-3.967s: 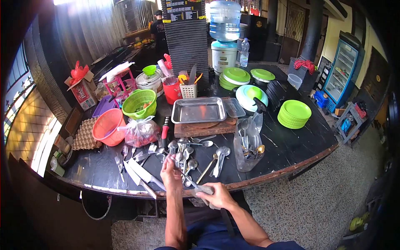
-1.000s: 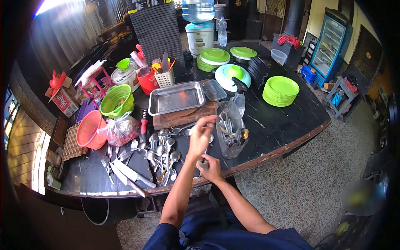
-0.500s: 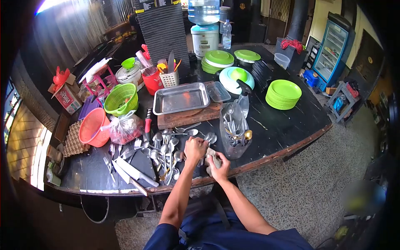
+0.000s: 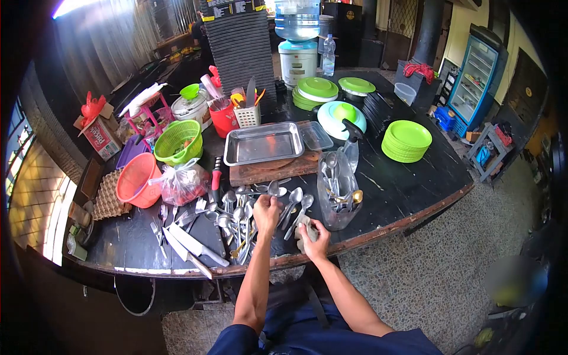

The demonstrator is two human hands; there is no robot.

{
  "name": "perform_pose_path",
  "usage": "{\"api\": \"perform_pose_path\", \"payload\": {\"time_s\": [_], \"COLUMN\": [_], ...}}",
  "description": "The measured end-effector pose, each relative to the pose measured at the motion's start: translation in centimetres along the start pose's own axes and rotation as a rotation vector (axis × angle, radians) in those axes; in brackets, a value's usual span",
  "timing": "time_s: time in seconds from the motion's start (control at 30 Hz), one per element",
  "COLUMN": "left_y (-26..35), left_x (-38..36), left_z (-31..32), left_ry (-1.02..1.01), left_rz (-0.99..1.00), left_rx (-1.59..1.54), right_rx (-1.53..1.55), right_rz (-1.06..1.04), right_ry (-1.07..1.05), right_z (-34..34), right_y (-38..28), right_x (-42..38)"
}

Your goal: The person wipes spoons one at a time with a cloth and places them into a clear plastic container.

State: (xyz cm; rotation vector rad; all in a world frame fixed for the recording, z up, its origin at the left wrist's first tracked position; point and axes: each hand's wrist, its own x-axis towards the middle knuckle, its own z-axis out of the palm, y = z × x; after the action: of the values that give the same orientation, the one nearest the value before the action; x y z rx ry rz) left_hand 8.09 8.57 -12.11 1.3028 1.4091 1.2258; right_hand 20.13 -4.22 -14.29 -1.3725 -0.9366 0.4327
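Observation:
My left hand (image 4: 265, 215) is closed around a metal spoon (image 4: 273, 187), its bowl sticking up above the fingers. A crumpled greyish cloth (image 4: 306, 231) is gripped in my right hand (image 4: 319, 241), close to the table's front edge. Between the two hands, a few spoons (image 4: 305, 203) lie side by side with their bowls pointing away from me. To the left of my left hand spreads a loose heap of spoons (image 4: 238, 214). Just right of my right hand stands a clear plastic container (image 4: 339, 220) with spoons and other cutlery upright in it.
Two knives (image 4: 195, 244) and several forks (image 4: 158, 234) lie at left. Behind are a metal tray (image 4: 263, 145) on a wooden board (image 4: 260, 173), a red basket (image 4: 135, 183) and a green basket (image 4: 177, 142). Green plates (image 4: 407, 141) are stacked at right beyond a spray bottle (image 4: 351, 151).
My left hand has moved left and slightly away from the cloth, now with a spoon raised in it. Spoons between the hands are more exposed. The view has shifted slightly.

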Motion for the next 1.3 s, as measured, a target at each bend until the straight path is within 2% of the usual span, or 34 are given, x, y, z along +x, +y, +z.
{"api": "perform_pose_path", "payload": {"time_s": [0.03,0.1,0.17,0.23,0.33,0.43,0.5,0.57,0.63,0.7,0.77,0.83,0.93,1.0,1.07,1.2,1.23,1.3], "left_y": [0.7,1.8,2.4,2.8,2.9,3.9,3.9,5.2,6.5,5.8,5.1,5.0,4.7,4.5,4.4,4.7,4.8,4.9], "left_x": [-0.5,-1.4,-2.5,-3.7,-5.9,-7.4,-8.2,-9.2,-9.9,-9.8,-9.8,-10.2,-10.1,-10.1,-10.1,-9.7,-9.7,-9.5], "left_z": [-0.5,-1.3,-1.6,-2.2,-2.8,-3.3,-3.4,-3.2,-2.9,-2.4,-2.3,-2.2,-2.8,-3.1,-3.3,-3.2,-3.4,-3.8], "left_ry": [0.004,-0.053,-0.029,-0.087,-0.158,-0.277,-0.361,-0.377,-0.441,-0.442,-0.343,-0.283,-0.230,-0.226,-0.225,-0.253,-0.287,-0.320], "left_rz": [0.002,-0.060,-0.028,-0.060,-0.085,-0.156,-0.134,-0.172,-0.177,-0.122,-0.016,-0.001,-0.172,-0.192,-0.214,-0.130,-0.191,-0.250], "left_rx": [-0.001,-0.276,-0.282,-0.436,-0.401,-0.341,-0.341,-0.372,-0.432,-0.437,-0.282,-0.339,-0.349,-0.403,-0.456,-0.377,-0.458,-0.541], "right_rx": [0.002,0.003,0.005,0.009,-0.050,-0.053,-0.068,-0.095,-0.120,-0.220,-0.195,-0.216,-0.193,-0.189,-0.230,-0.321,-0.319,-0.175], "right_rz": [-0.003,-0.003,-0.015,-0.029,-0.038,-0.070,-0.133,-0.431,-0.460,-0.446,-0.426,-0.391,-0.328,-0.312,-0.188,-0.152,-0.090,0.070], "right_ry": [-0.003,0.003,0.006,0.010,-0.062,-0.014,-0.051,-0.022,-0.081,-0.233,-0.241,-0.312,-0.347,-0.355,-0.412,-0.512,-0.558,-0.507], "right_z": [0.0,0.2,0.3,0.3,0.0,0.1,-0.1,0.0,0.0,0.4,0.7,1.0,1.2,1.2,0.8,-0.6,-1.0,-1.3], "right_y": [0.2,0.4,0.4,0.0,-0.9,-2.5,-4.7,-7.1,-8.3,-8.8,-8.1,-7.5,-7.2,-7.4,-7.8,-9.3,-9.8,-9.0], "right_x": [0.0,0.1,0.1,0.1,0.4,1.2,2.4,3.5,3.8,4.0,3.3,2.4,1.1,0.7,0.6,1.9,2.4,3.1]}}
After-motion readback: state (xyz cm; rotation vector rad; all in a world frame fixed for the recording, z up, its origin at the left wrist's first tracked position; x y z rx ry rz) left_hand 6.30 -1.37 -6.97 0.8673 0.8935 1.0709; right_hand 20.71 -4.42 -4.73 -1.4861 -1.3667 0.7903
